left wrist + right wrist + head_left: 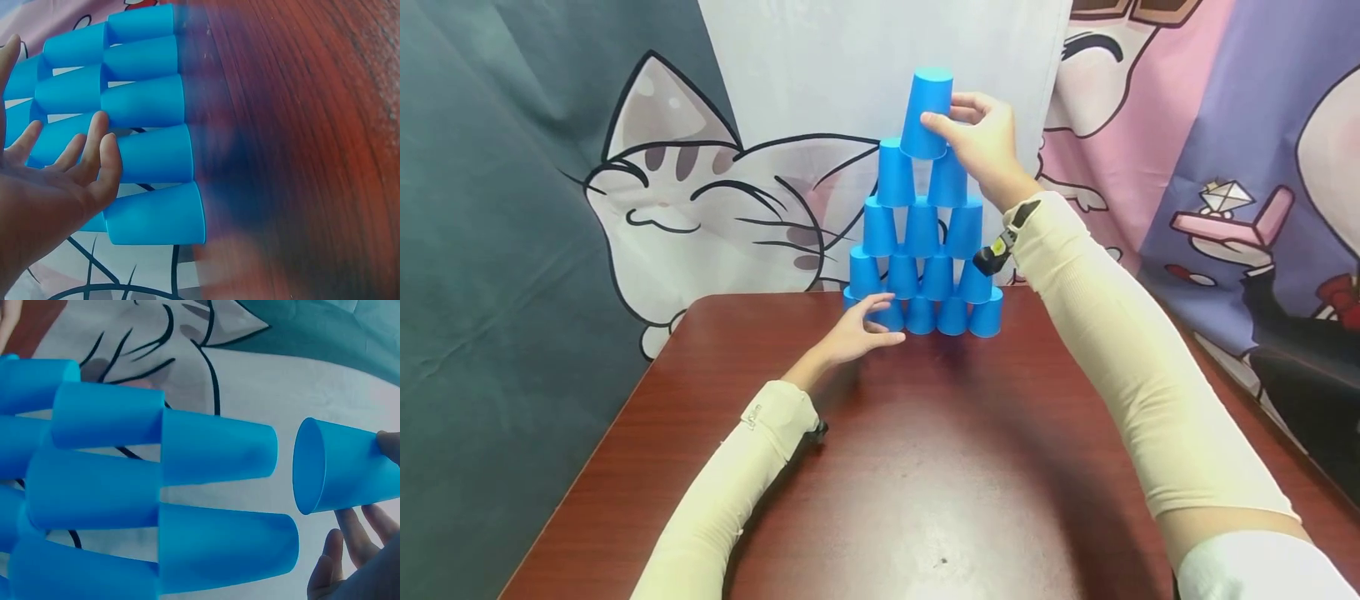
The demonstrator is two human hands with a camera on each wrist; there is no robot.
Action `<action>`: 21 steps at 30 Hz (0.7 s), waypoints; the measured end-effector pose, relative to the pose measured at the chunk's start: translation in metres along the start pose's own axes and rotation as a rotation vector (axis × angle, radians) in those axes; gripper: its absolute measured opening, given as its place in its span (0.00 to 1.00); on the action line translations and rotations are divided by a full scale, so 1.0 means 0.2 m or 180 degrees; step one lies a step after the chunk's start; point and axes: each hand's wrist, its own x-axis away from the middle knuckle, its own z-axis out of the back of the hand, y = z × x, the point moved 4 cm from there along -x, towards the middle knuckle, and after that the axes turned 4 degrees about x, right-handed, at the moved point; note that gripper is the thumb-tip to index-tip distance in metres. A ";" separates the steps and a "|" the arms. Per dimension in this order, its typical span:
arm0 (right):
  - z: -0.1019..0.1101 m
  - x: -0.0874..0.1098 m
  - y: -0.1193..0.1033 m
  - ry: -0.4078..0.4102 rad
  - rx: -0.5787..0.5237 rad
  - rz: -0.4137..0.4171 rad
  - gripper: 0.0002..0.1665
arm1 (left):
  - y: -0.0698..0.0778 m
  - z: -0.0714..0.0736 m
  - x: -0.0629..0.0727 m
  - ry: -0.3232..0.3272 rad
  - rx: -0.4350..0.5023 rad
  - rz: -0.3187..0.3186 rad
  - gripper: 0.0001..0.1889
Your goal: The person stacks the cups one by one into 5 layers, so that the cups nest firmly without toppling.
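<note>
A pyramid of blue cups (921, 229), all upside down, stands at the far side of the table. Its highest full row has two cups. Above that pair, my right hand (985, 137) grips one more upside-down blue cup (927, 112), thumb on the near side and fingers behind. In the right wrist view a gap shows between the held cup (350, 465) and the two top cups (219, 447). My left hand (857, 329) is at the lower left of the pyramid, its fingers spread and slightly bent. It holds nothing, and in the left wrist view it overlaps the lower cups (156, 153).
The reddish-brown wooden table (880, 467) stretches from the pyramid toward me. Close behind the cups hangs a cloth backdrop (700, 192) with cartoon cats. More printed cloth (1217, 150) hangs along the right side.
</note>
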 end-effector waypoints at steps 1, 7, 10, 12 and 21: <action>0.00 -0.02 0.00 0.0015 0.0013 -0.0040 0.37 | 0.00 0.00 0.00 0.0000 -0.0005 0.0016 0.40; -0.02 -0.14 -0.04 0.0084 0.0135 -0.0247 0.37 | 0.00 0.02 0.00 0.0016 -0.0036 -0.0028 0.40; -0.01 -0.18 -0.04 0.0063 0.0272 -0.0353 0.38 | 0.02 0.01 0.00 0.0021 -0.0057 -0.0099 0.41; -0.01 -0.19 -0.03 0.0017 0.0359 -0.0442 0.39 | 0.02 0.00 0.01 0.0001 -0.0073 -0.0110 0.42; 0.00 -0.19 0.01 -0.0102 0.0519 -0.0418 0.43 | 0.02 0.00 0.04 0.0025 -0.0055 -0.0102 0.41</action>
